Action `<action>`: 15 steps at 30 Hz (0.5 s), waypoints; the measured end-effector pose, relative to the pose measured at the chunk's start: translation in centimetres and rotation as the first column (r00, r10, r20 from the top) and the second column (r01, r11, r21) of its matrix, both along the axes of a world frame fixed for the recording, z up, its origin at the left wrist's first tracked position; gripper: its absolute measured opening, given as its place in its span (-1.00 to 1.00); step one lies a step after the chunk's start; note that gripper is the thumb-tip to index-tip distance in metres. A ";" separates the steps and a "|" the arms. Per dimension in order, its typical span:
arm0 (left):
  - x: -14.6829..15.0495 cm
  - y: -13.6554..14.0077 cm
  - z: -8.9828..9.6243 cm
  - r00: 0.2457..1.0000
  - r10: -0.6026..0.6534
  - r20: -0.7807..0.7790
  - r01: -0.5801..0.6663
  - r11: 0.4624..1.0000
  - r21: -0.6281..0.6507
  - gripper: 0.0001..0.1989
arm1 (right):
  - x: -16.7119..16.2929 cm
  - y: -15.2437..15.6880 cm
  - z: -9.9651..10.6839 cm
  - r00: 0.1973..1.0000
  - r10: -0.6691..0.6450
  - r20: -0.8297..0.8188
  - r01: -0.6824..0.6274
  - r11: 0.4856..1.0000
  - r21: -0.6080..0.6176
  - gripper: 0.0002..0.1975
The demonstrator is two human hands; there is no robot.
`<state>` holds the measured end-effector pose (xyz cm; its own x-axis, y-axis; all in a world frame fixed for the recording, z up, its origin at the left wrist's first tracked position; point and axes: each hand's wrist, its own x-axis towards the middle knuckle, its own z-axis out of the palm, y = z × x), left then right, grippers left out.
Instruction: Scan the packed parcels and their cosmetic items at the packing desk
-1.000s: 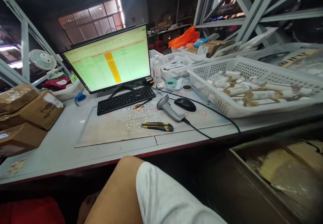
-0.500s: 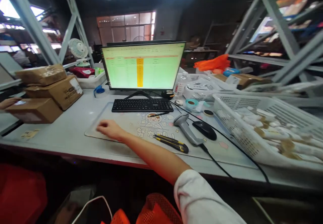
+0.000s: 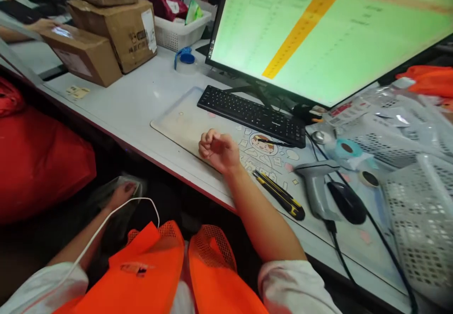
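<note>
Holding the right hand (image 3: 221,152) near the centre of the frame, over the front edge of a pale printed desk mat (image 3: 184,115), with fingers loosely curled but not clenched and part of the palm in view. Cannot tell whether touching the mat or just above it. Reaching the left hand (image 3: 122,193) down at lower left, below the edge of the worktop (image 3: 138,85), against or beside clear plastic (image 3: 141,185); too dim to tell whether open or gripping. Wearing an orange vest (image 3: 152,267) at bottom centre, with a white cable (image 3: 106,217) crossing in front of the left forearm. Seeing a black-and-yellow utility knife (image 3: 279,193) on the mat, just right of the right forearm, then a grey scanner (image 3: 316,189) and a black mouse (image 3: 347,203) side by side. Finding a black keyboard (image 3: 251,115) just above centre, with a pen (image 3: 274,143) near its lower right end, and a lit green monitor (image 3: 318,35) across the upper right. Noting a white perforated basket (image 3: 421,219) at the right edge, blurred. Making out three cardboard boxes (image 3: 122,35) at upper left, with another person's hand (image 3: 46,23) near the front one.
</note>
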<state>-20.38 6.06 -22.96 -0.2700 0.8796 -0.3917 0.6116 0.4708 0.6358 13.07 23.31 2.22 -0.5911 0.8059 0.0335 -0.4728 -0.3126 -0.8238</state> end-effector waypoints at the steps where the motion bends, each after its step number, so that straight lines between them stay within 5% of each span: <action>1: -0.3 0.5 -0.2 1.000 -0.006 0.026 0.006 1.000 0.022 -0.70 | -0.1 -0.3 0.3 0.999 0.034 -0.006 -0.034 0.999 0.008 -0.75; 7: -2.4 3.0 -1.2 1.000 0.010 0.029 -0.011 0.998 0.055 -0.59 | -0.7 -1.4 0.4 0.994 0.103 0.034 -0.104 0.994 0.027 -0.80; 15: -5.0 -4.9 -6.8 0.995 0.091 -0.034 -0.097 0.956 -0.276 -0.75 | -1.2 -1.2 -0.2 0.983 0.056 0.177 -0.060 0.998 0.021 -0.75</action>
